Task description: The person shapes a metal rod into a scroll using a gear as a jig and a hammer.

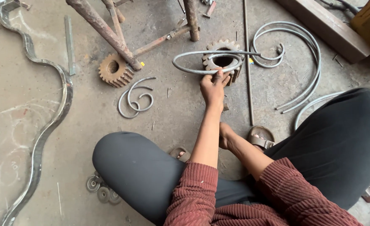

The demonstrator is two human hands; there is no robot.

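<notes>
Along the floor's (172, 113) left edge a long wavy flat bar (47, 125) runs from the far corner down to the near edge, chalk curves drawn on the concrete beside it. A few washers (101, 190) lie by the person's left knee. Farther in, a rusty gear (114, 70) rests against a rusty frame leg (103, 30), and just near of it lies a small scroll (135, 98) of bent rod. At the middle, the left hand (213, 87) reaches out with its fingers closed on the near side of a rod loop (193, 69) that lies across a second gear (222, 60); the loop's tail runs right over that gear. The right hand (223, 136) is down on the floor behind the left forearm, and whether it grips anything cannot be told. A straight thin rod (247, 62) lies just right of the gear, then a big curved scroll (302, 50), with a beam (327, 27) toward the far right corner
</notes>
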